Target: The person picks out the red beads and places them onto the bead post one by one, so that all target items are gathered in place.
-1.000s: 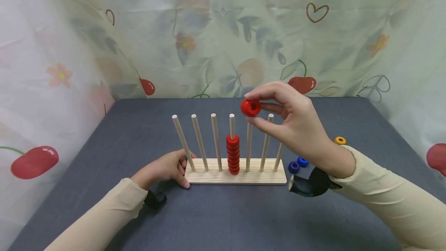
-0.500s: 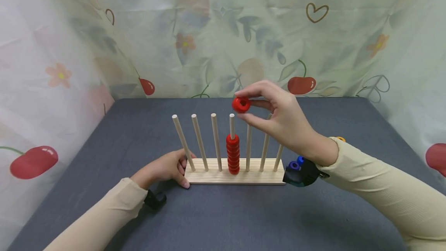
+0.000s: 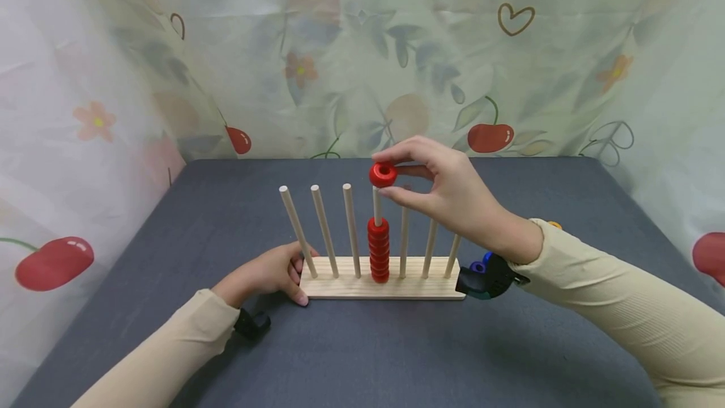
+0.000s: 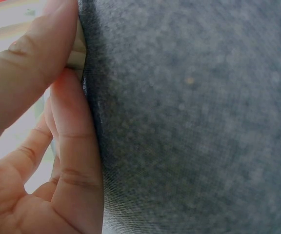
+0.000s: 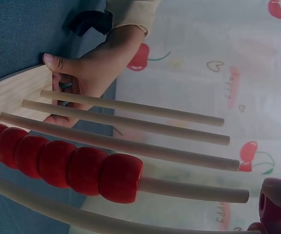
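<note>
Between thumb and fingers, my right hand pinches a red bead with a hole through it. In the head view the bead appears at the top of the middle peg; the right wrist view shows the held bead just off that peg's tip. Several red beads are stacked on this peg. My left hand grips the left end of the wooden base, thumb at the front. In the left wrist view, thumb and fingers close on the base's edge.
Bare wooden pegs stand on both sides of the stack. Blue beads and a yellow bead lie to the right, partly hidden by the right arm. The dark table ends at a patterned curtain.
My right hand has moved left with the red bead, from beside the middle peg to over its tip, then slightly down. The left hand has stayed on the base.
</note>
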Motion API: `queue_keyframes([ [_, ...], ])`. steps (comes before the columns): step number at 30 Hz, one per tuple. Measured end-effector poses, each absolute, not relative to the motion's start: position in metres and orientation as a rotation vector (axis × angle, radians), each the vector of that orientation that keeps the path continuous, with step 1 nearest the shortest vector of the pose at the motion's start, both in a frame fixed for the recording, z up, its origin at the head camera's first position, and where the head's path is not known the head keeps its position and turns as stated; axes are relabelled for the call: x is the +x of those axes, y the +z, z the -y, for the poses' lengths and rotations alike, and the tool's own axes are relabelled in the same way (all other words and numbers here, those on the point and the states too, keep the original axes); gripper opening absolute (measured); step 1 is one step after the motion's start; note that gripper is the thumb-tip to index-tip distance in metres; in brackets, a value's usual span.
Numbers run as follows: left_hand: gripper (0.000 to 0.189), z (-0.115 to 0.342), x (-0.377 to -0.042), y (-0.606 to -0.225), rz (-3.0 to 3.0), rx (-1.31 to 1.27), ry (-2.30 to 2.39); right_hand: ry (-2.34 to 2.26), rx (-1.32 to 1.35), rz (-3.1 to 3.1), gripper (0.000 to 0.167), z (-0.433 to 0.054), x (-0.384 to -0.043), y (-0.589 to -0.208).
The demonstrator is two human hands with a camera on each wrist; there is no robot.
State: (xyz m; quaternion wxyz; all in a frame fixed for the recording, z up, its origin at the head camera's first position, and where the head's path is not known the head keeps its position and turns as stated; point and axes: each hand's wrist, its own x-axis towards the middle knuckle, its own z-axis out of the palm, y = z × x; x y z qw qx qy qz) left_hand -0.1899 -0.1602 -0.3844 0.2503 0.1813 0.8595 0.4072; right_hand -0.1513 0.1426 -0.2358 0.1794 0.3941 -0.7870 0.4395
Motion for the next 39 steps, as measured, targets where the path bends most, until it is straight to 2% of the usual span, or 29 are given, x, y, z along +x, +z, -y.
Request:
queue_keyframes([
  [39,0.076,0.1592,-0.1892,-0.3831,-2.332,0.467,1.113,1.109,1.028,2.460,0.043,-0.1420,-0.1516,-0.2320],
])
